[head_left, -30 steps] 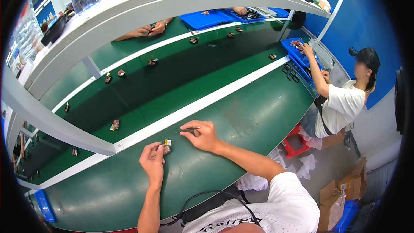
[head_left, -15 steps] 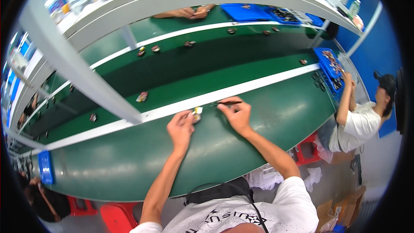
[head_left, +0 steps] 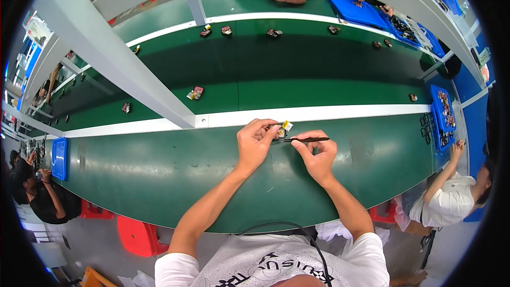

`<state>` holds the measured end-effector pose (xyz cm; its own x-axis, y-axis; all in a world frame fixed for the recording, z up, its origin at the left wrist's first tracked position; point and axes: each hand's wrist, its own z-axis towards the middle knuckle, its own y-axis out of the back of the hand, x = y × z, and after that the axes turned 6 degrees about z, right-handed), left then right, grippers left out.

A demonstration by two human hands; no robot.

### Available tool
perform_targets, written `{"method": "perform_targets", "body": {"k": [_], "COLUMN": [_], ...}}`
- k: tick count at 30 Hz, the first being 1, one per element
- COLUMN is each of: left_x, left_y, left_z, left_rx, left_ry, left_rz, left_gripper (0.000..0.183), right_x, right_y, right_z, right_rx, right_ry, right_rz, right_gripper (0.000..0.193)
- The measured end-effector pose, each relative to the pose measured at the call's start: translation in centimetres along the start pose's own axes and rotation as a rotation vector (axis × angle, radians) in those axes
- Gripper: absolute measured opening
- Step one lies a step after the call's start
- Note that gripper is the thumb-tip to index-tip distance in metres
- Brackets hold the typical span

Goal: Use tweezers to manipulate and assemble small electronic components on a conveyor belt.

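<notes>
Component (head_left: pixel 281 134) between left fingertips (head_left: pixel 271 132), tweezers (head_left: pixel 312 140) just beside it

Bright light leaves soft glare on the green tabletop (head_left: pixel 159 175), and fisheye distortion curves the outskirts.

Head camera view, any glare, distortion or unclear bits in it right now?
Head view: pale sheen on the green worktop; also in the head view, the overhead white beam bows, and the corners go black; still the head view, the small part in the left hand shows too small for fine detail.
</notes>
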<state>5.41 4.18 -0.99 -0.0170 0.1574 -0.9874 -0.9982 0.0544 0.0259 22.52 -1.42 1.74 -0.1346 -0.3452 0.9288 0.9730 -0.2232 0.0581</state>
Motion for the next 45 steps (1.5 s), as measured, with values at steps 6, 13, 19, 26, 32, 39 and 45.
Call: {"method": "perform_targets", "body": {"k": [6, 13, 19, 26, 32, 39, 45], "left_x": [0.0, -0.2, -0.1, -0.2, -0.5, -0.5, -0.6], "left_y": [-0.8, -1.4, -2.0, -2.7, -2.9, -3.5, -3.7], "left_z": [0.1, 0.0, -0.1, 0.0, 0.0, -0.2, 0.1], "left_rx": [0.004, 0.043, 0.029, 0.047, 0.066, 0.113, 0.14], "left_ry": [-0.118, -0.194, -0.221, -0.256, -0.222, -0.135, -0.138], "left_rz": [0.149, 0.229, 0.255, 0.297, 0.275, 0.202, 0.169], "left_gripper": [0.013, 0.013, 0.013, 0.012, 0.012, 0.015, 0.016], "right_x": [-1.4, -1.0, -1.9, -1.9, -1.6, -1.5, -1.0], "right_y": [1.3, 1.7, 2.4, 2.8, 3.1, 4.2, 4.2], "right_z": [0.2, 0.3, 0.3, 0.5, 0.9, 1.1, 1.6], "right_rx": [-0.042, -0.055, -0.053, -0.046, -0.023, -0.003, -0.043], "right_ry": [0.049, -0.036, -0.069, -0.152, -0.242, -0.313, -0.388], "right_rz": [-0.09, -0.054, -0.071, 0.031, 0.12, 0.17, 0.368], "right_gripper": [0.015, 0.014, 0.014, 0.015, 0.014, 0.012, 0.014]}}
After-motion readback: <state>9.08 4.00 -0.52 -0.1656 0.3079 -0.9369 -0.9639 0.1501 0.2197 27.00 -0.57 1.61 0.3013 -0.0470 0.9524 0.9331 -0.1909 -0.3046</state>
